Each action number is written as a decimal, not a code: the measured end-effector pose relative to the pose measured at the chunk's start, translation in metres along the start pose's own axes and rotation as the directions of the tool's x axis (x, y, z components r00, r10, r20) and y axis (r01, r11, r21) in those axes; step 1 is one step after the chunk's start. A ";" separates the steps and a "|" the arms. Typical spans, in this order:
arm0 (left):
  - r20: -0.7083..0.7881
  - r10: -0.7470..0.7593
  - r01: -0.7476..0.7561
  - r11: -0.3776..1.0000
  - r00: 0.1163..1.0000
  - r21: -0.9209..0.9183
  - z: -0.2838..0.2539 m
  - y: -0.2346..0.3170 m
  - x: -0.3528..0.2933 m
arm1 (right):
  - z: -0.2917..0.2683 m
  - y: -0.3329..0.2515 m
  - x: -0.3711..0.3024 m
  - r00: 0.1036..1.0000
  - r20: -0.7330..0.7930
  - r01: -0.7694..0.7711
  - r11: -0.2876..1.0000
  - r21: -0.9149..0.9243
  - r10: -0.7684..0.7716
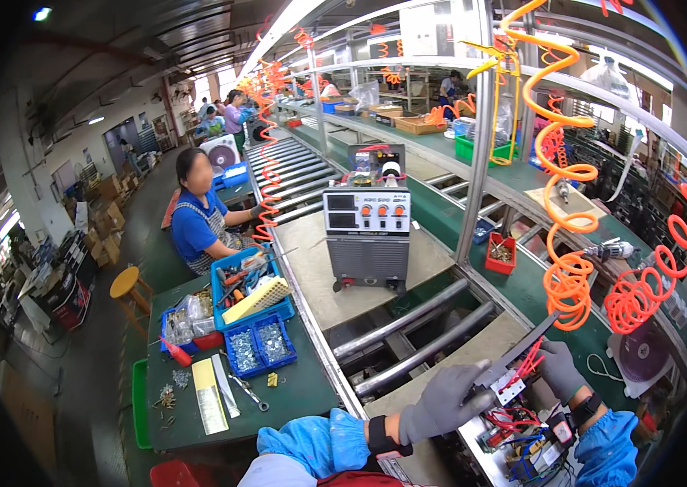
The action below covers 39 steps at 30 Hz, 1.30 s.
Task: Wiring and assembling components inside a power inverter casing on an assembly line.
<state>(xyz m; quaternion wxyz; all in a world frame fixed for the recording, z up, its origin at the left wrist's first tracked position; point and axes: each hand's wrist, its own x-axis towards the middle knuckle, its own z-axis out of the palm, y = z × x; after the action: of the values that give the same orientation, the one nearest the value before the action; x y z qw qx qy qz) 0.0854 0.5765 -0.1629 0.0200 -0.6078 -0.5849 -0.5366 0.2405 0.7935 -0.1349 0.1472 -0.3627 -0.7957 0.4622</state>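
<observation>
My left hand (443, 402), in a grey glove, reaches over an open electrical unit (481, 463) with its thumb and fingers apart. The fingertips are beside the lower end of a dark narrow panel (519, 351) that slants up to the right. My right hand (562, 373), also gloved, is on the panel's right side with bent fingers next to a bundle of red wires (528, 363). What those fingers grip is hidden. Below the wires is a small white plate with holes (509, 391). Red, blue and black wiring fills the unit.
A grey welding machine (368, 243) stands on a board across the roller conveyor (412, 321). Blue bins of small hardware (260, 347), a tool tray (221, 307) and a wrench (250, 394) lie left. Orange coiled air hoses (570, 276) hang right. A co-worker (197, 215) sits left.
</observation>
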 end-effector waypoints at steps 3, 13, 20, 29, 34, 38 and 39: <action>-0.004 0.021 -0.021 1.000 1.000 0.003 0.000 -0.002 -0.003 | 0.002 -0.005 -0.002 0.999 0.035 -0.008 0.994 0.106 0.004; 0.040 -0.009 0.009 1.000 0.999 0.013 -0.003 0.003 -0.007 | 0.004 -0.013 -0.002 0.999 -0.043 0.005 0.995 0.100 -0.001; 0.081 -0.038 0.042 0.998 0.996 -0.047 -0.004 -0.002 -0.019 | 0.007 -0.007 -0.002 0.999 -0.032 0.004 0.963 0.269 0.005; 0.365 -0.325 0.329 0.943 0.872 0.053 -0.041 -0.071 -0.124 | 0.003 -0.012 -0.002 0.998 -0.036 -0.046 0.966 0.253 0.057; -0.051 -0.811 0.802 0.563 0.583 0.199 -0.140 -0.157 -0.155 | 0.002 0.011 0.007 0.998 -0.024 -0.047 0.944 0.327 0.058; -0.555 -0.634 0.794 0.602 0.538 0.083 -0.270 -0.236 -0.167 | 0.001 0.030 0.010 1.000 -0.018 -0.011 0.917 0.398 0.020; -0.597 -0.572 0.807 0.537 0.563 0.246 -0.298 -0.248 -0.171 | 0.001 0.032 0.010 0.999 -0.012 -0.026 0.922 0.387 0.033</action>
<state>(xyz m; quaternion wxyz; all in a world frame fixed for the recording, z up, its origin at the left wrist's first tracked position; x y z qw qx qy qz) -0.2392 0.3422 -0.3026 0.0884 -0.1475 -0.8753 -0.4519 0.2471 0.8098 -0.1629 0.2160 -0.3426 -0.6819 0.6091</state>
